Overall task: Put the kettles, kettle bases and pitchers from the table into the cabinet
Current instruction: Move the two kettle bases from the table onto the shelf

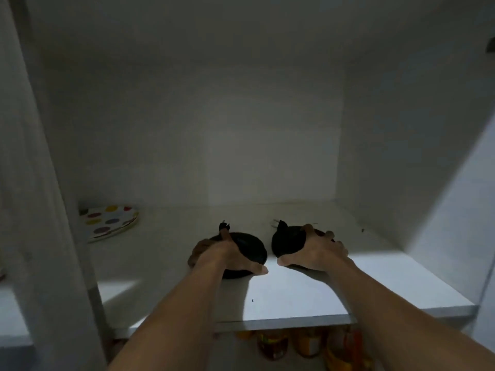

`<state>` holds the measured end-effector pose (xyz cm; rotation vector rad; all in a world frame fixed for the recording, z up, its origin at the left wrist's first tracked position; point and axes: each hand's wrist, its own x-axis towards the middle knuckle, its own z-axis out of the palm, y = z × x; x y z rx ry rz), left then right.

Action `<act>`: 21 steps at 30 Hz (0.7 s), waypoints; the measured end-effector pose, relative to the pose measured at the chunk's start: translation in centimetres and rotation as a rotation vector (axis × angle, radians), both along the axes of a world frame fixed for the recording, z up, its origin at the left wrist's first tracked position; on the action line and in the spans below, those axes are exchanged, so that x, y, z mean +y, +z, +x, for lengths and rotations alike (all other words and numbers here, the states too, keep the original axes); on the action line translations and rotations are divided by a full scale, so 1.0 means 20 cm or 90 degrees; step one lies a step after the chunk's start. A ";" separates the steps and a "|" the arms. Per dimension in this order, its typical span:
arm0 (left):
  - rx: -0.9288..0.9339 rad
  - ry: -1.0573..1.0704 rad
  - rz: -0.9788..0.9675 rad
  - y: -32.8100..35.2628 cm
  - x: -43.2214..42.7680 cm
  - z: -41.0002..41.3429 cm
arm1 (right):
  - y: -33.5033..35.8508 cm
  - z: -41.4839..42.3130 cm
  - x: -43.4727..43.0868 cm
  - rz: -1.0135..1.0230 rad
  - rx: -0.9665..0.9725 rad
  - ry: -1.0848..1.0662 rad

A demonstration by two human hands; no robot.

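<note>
Two round black kettle bases lie side by side on the white cabinet shelf [294,298]. My left hand [225,254] grips the left kettle base [251,249], with its black plug [224,226] sticking up behind my fingers. My right hand [317,251] grips the right kettle base [288,241], whose plug [281,224] also points toward the back wall. Both bases rest on or just above the shelf; I cannot tell which. No kettle or pitcher is in view.
A stack of plates with coloured dots [109,220] sits at the shelf's back left corner. White cabinet walls close in left and right. Below the shelf's front edge stand several jars [302,344] with orange contents.
</note>
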<state>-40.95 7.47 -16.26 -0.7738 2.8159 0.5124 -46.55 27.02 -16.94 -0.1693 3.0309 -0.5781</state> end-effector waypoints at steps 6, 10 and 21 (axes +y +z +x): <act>0.072 0.050 0.008 -0.02 0.06 0.10 | -0.02 0.05 0.01 -0.018 0.020 0.000; 0.179 0.086 -0.040 -0.05 0.17 0.26 | -0.04 0.18 0.04 -0.008 0.092 0.024; 0.343 0.252 -0.207 -0.02 0.35 1.27 | -0.03 0.93 -0.06 -0.117 0.185 0.242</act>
